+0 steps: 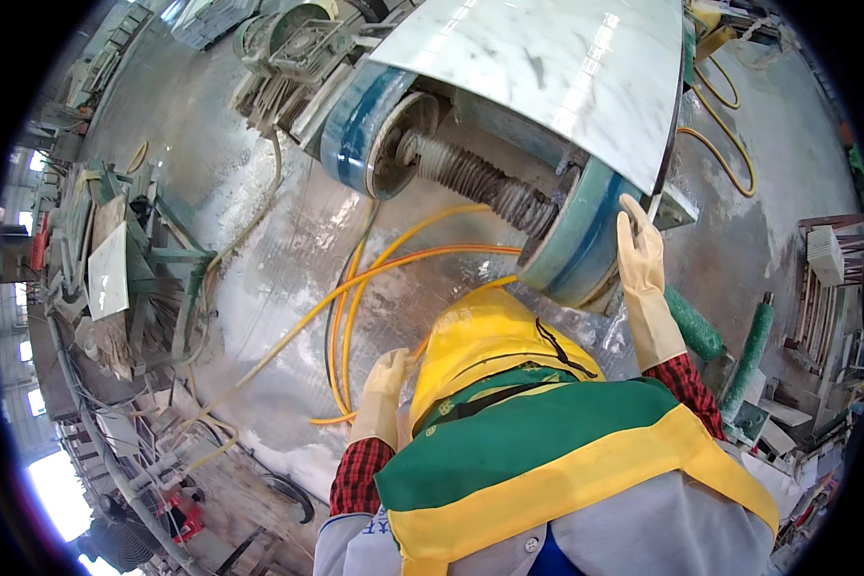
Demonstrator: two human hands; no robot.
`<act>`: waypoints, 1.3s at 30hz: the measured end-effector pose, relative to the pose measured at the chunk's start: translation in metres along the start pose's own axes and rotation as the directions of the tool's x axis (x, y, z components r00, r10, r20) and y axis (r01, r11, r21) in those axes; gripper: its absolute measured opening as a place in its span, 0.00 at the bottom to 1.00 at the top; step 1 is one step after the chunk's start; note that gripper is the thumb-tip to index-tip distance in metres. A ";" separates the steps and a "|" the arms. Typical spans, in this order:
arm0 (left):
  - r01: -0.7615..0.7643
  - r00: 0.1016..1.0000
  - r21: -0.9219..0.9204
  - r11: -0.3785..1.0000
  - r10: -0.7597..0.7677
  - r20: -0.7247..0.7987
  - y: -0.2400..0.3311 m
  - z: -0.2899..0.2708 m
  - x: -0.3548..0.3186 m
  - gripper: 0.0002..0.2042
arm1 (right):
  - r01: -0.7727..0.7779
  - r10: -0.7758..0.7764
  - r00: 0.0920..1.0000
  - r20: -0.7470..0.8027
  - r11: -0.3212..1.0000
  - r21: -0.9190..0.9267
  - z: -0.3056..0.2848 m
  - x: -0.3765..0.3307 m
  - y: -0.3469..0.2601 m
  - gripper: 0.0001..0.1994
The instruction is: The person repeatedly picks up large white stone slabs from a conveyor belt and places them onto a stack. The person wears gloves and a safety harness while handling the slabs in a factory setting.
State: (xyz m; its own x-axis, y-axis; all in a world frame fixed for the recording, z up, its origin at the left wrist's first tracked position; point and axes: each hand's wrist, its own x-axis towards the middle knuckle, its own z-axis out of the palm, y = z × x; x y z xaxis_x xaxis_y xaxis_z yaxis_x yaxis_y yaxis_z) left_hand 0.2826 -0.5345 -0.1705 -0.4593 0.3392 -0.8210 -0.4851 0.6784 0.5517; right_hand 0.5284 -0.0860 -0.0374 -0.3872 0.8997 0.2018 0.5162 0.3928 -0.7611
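A white stone slab with grey veins (547,77) lies on top of a machine with blue-green rounded ends. My right hand (640,252), in a cream rubber glove, has its fingers stretched out beside the machine's near rounded end (586,240), close to the slab's corner. Low at my left side is my left hand (386,379), gloved alike, with its fingers bent in next to my yellow and green apron (509,336). An orange hose (422,252) passes close by it. Whether those fingers hold anything is hidden.
Between the machine's rounded ends runs a ribbed grey shaft cover (475,178). Yellow hoses (341,336) loop over the wet floor. Green rollers (749,360) stand at right. A rack with stone pieces (110,274) is at left, and a motor (307,48) sits at the far left.
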 end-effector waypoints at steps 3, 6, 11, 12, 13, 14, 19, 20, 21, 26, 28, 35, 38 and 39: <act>0.038 0.993 -0.013 0.999 -0.040 -0.110 0.021 -0.015 0.003 0.25 | 0.129 -0.136 0.989 -0.055 0.985 -0.113 0.014 0.037 0.008 0.21; 0.081 0.973 0.038 0.996 -0.071 -0.221 0.030 -0.027 0.013 0.26 | 0.231 -0.286 0.952 -0.113 0.908 -0.350 0.026 0.056 0.017 0.21; -0.033 0.966 0.306 0.952 0.109 -0.234 0.059 -0.050 0.035 0.27 | 0.300 -0.363 0.928 -0.091 0.867 -0.399 0.033 0.062 0.004 0.22; -0.066 0.954 0.388 0.919 0.172 -0.245 0.083 -0.055 0.039 0.27 | 0.286 -0.349 0.932 -0.093 0.871 -0.399 0.033 0.063 0.003 0.22; -0.093 0.939 0.465 0.880 0.233 -0.253 0.103 -0.062 0.046 0.26 | 0.275 -0.336 0.937 -0.093 0.875 -0.398 0.034 0.063 0.002 0.22; -0.183 0.878 0.536 0.824 0.382 -0.287 0.115 -0.075 0.066 0.25 | 0.261 -0.321 0.942 -0.093 0.880 -0.396 0.036 0.064 0.001 0.22; -0.404 0.637 0.604 0.687 0.685 -0.353 0.297 -0.038 0.066 0.20 | 0.252 -0.318 0.941 -0.115 0.885 -0.391 0.038 0.064 0.003 0.23; -0.468 0.555 0.641 0.609 0.767 -0.323 0.328 -0.027 0.070 0.18 | 0.242 -0.314 0.942 -0.118 0.879 -0.410 0.039 0.063 0.004 0.23; -0.523 0.465 0.670 0.527 0.835 -0.294 0.354 -0.019 0.078 0.18 | 0.237 -0.313 0.943 -0.117 0.873 -0.427 0.040 0.063 0.005 0.23; -0.766 0.321 0.590 0.255 0.947 0.007 0.448 0.016 0.127 0.21 | 0.189 -0.251 0.964 -0.087 0.879 -0.437 0.039 0.067 -0.010 0.21; -0.758 0.106 0.651 -0.032 0.979 0.172 0.470 0.028 0.153 0.22 | 0.150 -0.231 0.965 -0.120 0.870 -0.469 0.042 0.070 -0.008 0.17; -0.714 -0.069 0.619 -0.327 0.913 0.402 0.508 0.050 0.198 0.23 | 0.021 -0.172 0.968 -0.185 0.785 -0.619 0.064 0.084 -0.001 0.18; -0.704 -0.028 0.623 -0.341 0.890 0.456 0.512 0.055 0.198 0.23 | 0.043 -0.186 0.969 -0.165 0.782 -0.622 0.062 0.083 -0.002 0.20; -0.696 -0.020 0.631 -0.342 0.888 0.459 0.513 0.053 0.198 0.23 | 0.048 -0.187 0.968 -0.165 0.789 -0.613 0.064 0.084 -0.003 0.20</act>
State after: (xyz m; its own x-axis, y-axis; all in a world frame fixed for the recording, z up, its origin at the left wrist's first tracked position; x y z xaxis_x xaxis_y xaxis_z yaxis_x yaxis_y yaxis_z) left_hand -0.0175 -0.0844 -0.0574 -0.0800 0.8949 0.4390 0.9555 -0.0567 0.2895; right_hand 0.4451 -0.0243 -0.0579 -0.3451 0.8294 0.4393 0.8569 0.4694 -0.2130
